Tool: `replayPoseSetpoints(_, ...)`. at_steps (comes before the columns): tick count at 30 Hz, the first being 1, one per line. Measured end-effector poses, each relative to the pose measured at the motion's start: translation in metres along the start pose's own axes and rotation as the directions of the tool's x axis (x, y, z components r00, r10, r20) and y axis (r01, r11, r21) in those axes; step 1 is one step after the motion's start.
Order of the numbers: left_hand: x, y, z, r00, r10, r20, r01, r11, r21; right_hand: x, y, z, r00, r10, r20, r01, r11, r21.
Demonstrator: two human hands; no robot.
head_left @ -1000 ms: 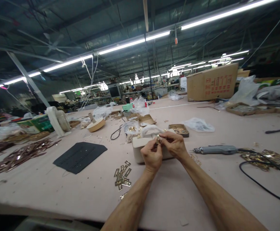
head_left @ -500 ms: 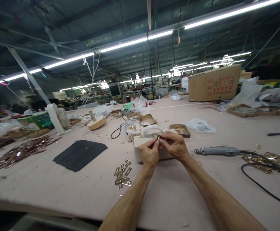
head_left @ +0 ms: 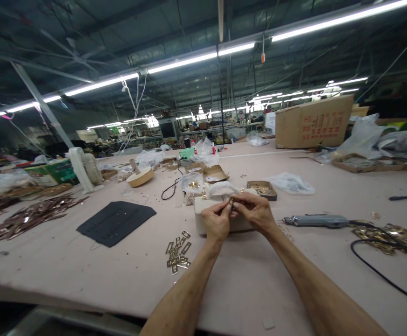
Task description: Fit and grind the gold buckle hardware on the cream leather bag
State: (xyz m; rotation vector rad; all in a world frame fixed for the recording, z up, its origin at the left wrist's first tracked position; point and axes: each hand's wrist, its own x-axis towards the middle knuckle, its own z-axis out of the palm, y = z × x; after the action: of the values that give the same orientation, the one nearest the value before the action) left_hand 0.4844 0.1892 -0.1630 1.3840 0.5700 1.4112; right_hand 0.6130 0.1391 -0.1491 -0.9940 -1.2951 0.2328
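Note:
My left hand (head_left: 217, 219) and my right hand (head_left: 257, 211) meet in front of a cream handbag (head_left: 200, 215), which stands on the table with its pale handle (head_left: 221, 187) up. Between the fingertips of both hands is a small brass-coloured metal plate (head_left: 231, 200), pinched from either side. Its lower end is partly covered by the fingers. Left of my left forearm lies a loose pile of similar metal plates (head_left: 178, 254). A grey electric screwdriver (head_left: 315, 220) rests to the right of my right hand.
Behind the bag are a cardboard tray of small fittings (head_left: 262, 189) and a plastic bag (head_left: 291, 183). A black sheet (head_left: 115, 223) lies left, near brown strips (head_left: 31, 217) and a white fan (head_left: 84, 170). The screwdriver's cable (head_left: 375, 270) loops beside more metal pieces (head_left: 385, 235) at right.
The metal plate has tilted slightly and shows more of its face between my fingertips. Both hands stay almost in place at the bag. The view has shifted a little.

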Motion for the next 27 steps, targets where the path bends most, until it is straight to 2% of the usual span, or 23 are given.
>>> replayPoseSetpoints(4,-0.005,0.002,0.000,0.995,0.098,0.033,-0.101,0.991,0.089,0.004,-0.005,-0.005,1.000,-0.010,-0.012,0.010,1.000,-0.002)
replayPoseSetpoints(9,-0.007,0.002,-0.001,0.968,0.169,0.185,-0.181,0.982,0.047,0.007,-0.006,-0.013,1.000,0.006,0.002,-0.007,1.000,0.022)
replayPoseSetpoints(19,-0.003,0.004,-0.006,0.964,0.168,0.205,-0.173,0.985,0.007,0.006,-0.005,-0.012,0.999,0.004,0.044,-0.008,0.996,0.090)
replayPoseSetpoints(27,-0.004,0.008,-0.004,0.977,0.130,0.168,-0.136,0.991,0.020,0.005,-0.005,-0.011,0.999,0.003,0.039,-0.007,0.994,0.109)
